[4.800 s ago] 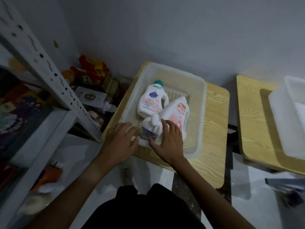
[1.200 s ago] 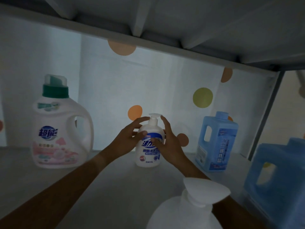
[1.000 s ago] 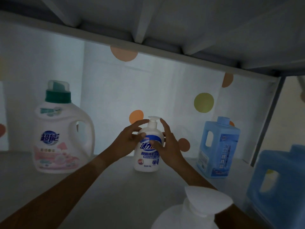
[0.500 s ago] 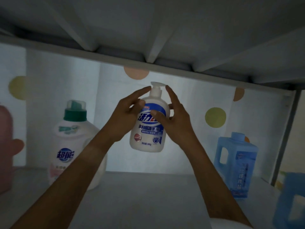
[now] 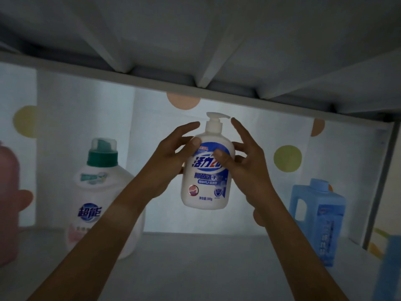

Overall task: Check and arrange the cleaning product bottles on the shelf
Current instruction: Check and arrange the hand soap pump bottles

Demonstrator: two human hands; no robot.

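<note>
Dim shelf (image 5: 195, 268); both hands' (image 5: 171, 157) (image 5: 245, 164) grip clamps pump bottle (image 5: 206, 170), label seemingly half-covered.

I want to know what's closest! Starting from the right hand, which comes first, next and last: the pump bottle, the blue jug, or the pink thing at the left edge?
From the right hand:
1. Pump bottle, held in it, centre.
2. Blue jug, standing to the right.
3. Pink thing, far left edge.

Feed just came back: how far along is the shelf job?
Done: the green-capped detergent jug and blue jug stand upright on the shelf. In hand: left hand and right hand hold the pump bottle aloft, label facing. Left: setting it down.
</note>
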